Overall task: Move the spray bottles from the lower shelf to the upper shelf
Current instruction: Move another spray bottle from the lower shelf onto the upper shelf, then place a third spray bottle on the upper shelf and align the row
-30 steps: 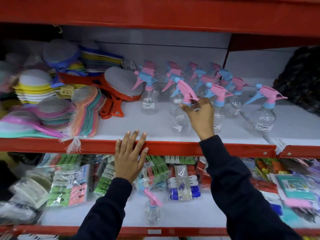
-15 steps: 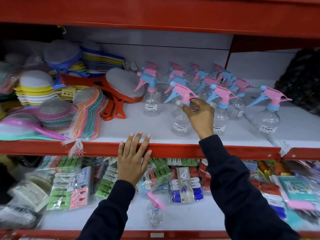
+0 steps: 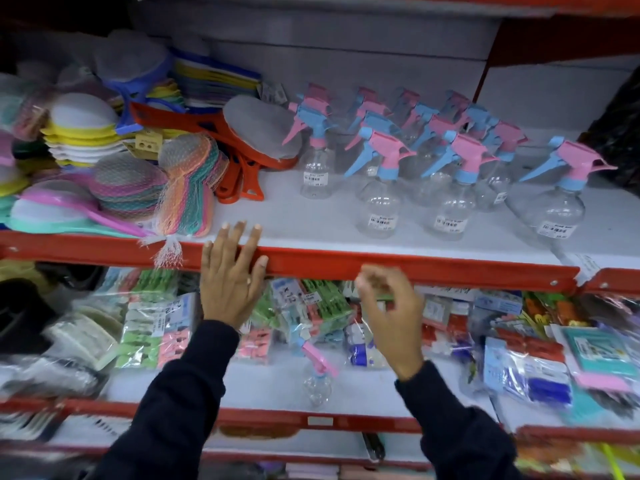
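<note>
The left hand [image 3: 232,285] stays flat, fingers spread and holding nothing, on the red metal lip of the upper shelf [image 3: 381,266]. To its right, the clear round-bellied spray bottle with the pink-and-blue trigger [image 3: 380,188] now stands released in the front row, so that transfer looks finished. The right hand [image 3: 391,317] has dropped away empty, fingers loosely curled, toward the last clear spray bottle [image 3: 317,379] on the white lower shelf [image 3: 242,386].

An orange-handled scrubber [image 3: 256,140] lies mid-shelf. Left of it sits a netted bundle of pastel sponges [image 3: 188,188]; farther left, a yellow-and-white stack of pads [image 3: 81,133]. Below it hang bagged clothes pegs [image 3: 152,327], blurred.
</note>
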{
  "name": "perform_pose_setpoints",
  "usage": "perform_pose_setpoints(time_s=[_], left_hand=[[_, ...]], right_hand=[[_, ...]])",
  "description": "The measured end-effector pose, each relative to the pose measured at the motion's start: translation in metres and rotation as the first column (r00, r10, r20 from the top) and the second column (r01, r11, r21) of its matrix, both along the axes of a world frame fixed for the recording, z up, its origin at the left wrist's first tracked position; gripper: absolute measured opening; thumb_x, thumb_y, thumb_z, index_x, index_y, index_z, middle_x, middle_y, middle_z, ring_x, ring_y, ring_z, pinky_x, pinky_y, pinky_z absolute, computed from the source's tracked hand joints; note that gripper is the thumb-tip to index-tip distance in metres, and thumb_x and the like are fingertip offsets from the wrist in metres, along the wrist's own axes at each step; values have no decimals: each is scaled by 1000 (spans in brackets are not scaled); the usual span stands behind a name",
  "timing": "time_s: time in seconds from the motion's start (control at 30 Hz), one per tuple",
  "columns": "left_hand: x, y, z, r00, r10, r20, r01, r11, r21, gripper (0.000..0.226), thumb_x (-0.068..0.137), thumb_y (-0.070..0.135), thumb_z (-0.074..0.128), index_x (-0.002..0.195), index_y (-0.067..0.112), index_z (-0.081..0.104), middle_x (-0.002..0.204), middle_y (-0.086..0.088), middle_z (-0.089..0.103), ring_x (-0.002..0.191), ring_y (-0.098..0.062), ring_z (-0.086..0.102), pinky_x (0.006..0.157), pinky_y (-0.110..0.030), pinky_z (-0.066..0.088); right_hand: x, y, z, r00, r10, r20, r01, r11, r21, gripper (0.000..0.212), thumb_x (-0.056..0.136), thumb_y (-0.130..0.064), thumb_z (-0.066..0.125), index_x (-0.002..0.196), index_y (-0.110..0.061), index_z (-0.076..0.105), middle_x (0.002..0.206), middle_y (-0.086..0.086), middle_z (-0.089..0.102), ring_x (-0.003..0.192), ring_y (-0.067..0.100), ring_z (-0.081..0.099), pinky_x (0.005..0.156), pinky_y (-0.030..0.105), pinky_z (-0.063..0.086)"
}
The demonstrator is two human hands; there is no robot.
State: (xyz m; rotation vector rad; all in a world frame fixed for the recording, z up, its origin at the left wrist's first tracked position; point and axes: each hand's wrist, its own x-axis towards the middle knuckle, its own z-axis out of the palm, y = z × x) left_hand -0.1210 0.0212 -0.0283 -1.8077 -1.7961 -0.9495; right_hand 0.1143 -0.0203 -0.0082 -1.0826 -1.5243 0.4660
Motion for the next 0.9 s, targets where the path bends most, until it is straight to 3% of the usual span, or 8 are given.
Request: perform_pose_setpoints(time_s=[0.13,0.2,0.27,0.4,0.6,0.7,0.8,0.9], left_hand=[[-16,-1,-2,997,-9,-79,8,1000,-9,48,97,39,27,142,24,30,144,-9,42,138,-22,23,115,-30,2],[-16,0,-4,998,-14,-66,14,1000,-2,47,97,39,28,141,23,31,144,-8,43,138,-22,23,116,-31,2],[-15,1,-6,998,-15,-54,15,1000,14,46,98,38,29,141,23,34,144,-7,44,138,-22,24,116,-32,4],[-17,2,-7,998,-19,-61,21,999,37,45,98,38,30,140,23,35,143,-6,45,138,-22,25,116,-33,6],[-18,3,-7,998,-29,-61,31,999,40,45,97,37,32,140,23,36,142,-6,46,138,-21,25,116,-32,5],[-17,3,-7,998,-40,-43,41,999,32,45,97,38,30,139,23,37,142,-5,46,138,-21,26,116,-33,6],[-17,3,-7,998,-51,-36,52,999,14,46,98,39,28,140,23,37,142,-6,46,138,-21,26,116,-32,4],[-18,2,-5,998,-59,-35,59,998,2,46,98,40,27,140,23,36,141,-6,46,137,-21,26,117,-30,3]], right_hand=[[-11,-10,-89,933,233,273,-114,914,-390,37,83,-35,63,118,-25,55,119,-10,56,101,-4,51,89,25,44],[-17,-9,-122,861,365,355,-97,802,-589,60,79,-41,66,131,-23,42,130,-8,46,116,8,45,97,31,40],[-24,-9,-142,842,402,360,-75,748,-660,64,76,-35,71,130,-17,41,124,1,51,116,19,48,93,32,41],[-29,-6,-150,895,312,318,-52,783,-620,34,80,-16,69,110,-8,55,101,3,54,100,22,54,76,25,39],[-12,-11,-77,966,232,114,-148,859,-489,30,72,-20,78,97,-19,63,88,0,64,72,12,56,59,12,41],[-7,-19,-19,981,192,16,-176,927,-332,31,66,-30,79,90,-35,61,86,-6,67,68,7,57,59,21,48],[-7,-19,37,979,189,-79,-199,966,-162,35,64,-45,77,94,-34,64,89,-1,72,79,27,67,67,47,57],[-14,-6,87,978,140,-157,-139,990,19,31,66,-36,79,92,-39,64,86,-10,70,75,14,64,65,29,56]])
